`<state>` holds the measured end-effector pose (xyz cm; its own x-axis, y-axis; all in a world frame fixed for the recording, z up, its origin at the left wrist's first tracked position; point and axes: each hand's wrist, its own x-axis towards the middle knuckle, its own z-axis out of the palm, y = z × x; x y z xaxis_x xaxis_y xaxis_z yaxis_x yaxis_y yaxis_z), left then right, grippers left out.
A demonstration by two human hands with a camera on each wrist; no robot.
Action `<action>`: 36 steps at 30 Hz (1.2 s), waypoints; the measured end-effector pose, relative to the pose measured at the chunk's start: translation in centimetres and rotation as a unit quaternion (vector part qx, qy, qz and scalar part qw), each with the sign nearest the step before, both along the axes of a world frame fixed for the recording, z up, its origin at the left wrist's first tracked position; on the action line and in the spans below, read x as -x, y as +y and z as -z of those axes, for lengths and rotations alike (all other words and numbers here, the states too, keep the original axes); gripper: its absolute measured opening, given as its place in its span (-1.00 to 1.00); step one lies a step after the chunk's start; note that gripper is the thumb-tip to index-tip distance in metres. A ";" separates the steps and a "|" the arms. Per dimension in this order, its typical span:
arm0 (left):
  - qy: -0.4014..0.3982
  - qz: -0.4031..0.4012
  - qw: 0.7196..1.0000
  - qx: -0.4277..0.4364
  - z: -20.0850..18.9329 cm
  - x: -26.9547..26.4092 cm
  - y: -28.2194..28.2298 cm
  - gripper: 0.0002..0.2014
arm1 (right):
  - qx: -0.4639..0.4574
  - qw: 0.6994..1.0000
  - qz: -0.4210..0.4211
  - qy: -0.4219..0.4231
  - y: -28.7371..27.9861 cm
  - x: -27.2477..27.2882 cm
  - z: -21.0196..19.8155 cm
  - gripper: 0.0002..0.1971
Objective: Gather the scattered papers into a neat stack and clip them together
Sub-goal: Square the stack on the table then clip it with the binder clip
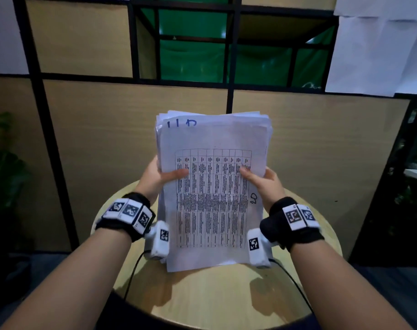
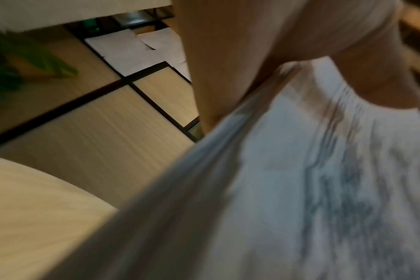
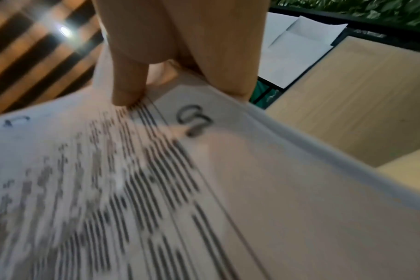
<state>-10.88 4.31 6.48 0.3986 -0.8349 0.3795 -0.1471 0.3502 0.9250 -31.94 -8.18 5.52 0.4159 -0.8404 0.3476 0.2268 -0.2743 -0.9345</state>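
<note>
A thick stack of white papers (image 1: 212, 186) stands on its lower edge on the round wooden table (image 1: 202, 298), tilted back. The top sheet carries a printed table and a handwritten "20". My left hand (image 1: 164, 176) grips the stack's left edge, thumb across the front, fingers behind. My right hand (image 1: 259, 179) grips the right edge the same way. The sheets' top edges are slightly uneven. In the left wrist view the paper stack (image 2: 300, 180) is blurred under my thumb (image 2: 362, 81). The right wrist view shows my thumb (image 3: 130, 83) pressing the printed sheet (image 3: 132, 180). No clip shows.
A wood-panelled partition with a black frame (image 1: 228, 96) rises behind the table. White sheets (image 1: 374, 51) hang at the upper right. Green plants (image 1: 2, 167) stand at the left. Black cables (image 1: 133, 270) run from my wrist cameras over the table's front.
</note>
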 end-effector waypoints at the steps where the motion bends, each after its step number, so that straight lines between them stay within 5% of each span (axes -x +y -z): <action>1: -0.004 -0.004 1.000 -0.020 1.0 -0.1 0.0 0.00 | -0.002 1.000 -0.002 0.018 0.2 0.1 0.8 -0.83; 7: 0.053 -0.102 0.993 0.034 0.2 2.0 -1.0 -0.76 | 0.007 0.993 0.121 0.012 0.9 -0.9 0.4 -0.82; 12: 0.088 -0.129 0.986 0.057 1.3 3.3 -0.9 -0.81 | -0.009 0.987 0.160 -0.003 1.1 -1.5 1.8 -0.84; 15: 0.068 -0.145 0.987 0.014 2.8 3.4 -0.3 -0.66 | 0.021 0.983 0.170 0.068 0.9 -1.1 3.5 -0.60; 18: -0.002 -0.177 0.983 0.051 0.4 2.6 0.3 -0.40 | 0.144 0.967 0.201 0.065 0.7 -0.4 0.6 -0.24; 20: -0.095 -0.210 0.969 0.084 -1.9 2.3 0.6 -0.10 | 0.252 0.943 0.208 0.060 0.9 0.0 -2.5 0.07; 22: -0.233 -0.245 0.935 0.103 -3.7 2.5 0.9 0.09 | 0.350 0.905 0.225 0.089 1.4 0.2 -5.3 0.16; 26: -0.364 -0.257 0.888 0.116 -5.2 1.5 1.3 -0.07 | 0.421 0.849 0.242 0.209 1.2 0.6 -7.7 -0.14; 29: -0.348 -0.283 0.887 0.108 -5.4 0.8 1.3 -0.32 | 0.396 0.865 0.261 0.163 0.8 0.6 -7.3 -0.37; 33: -0.365 -0.237 0.893 0.115 -5.2 1.5 1.1 -0.24 | 0.406 0.868 0.234 0.163 0.9 0.0 -7.0 -0.33; 36: -0.370 -0.258 0.884 0.126 -5.3 1.1 0.9 -0.51 | 0.409 0.867 0.253 0.135 0.5 -0.2 -7.2 -0.49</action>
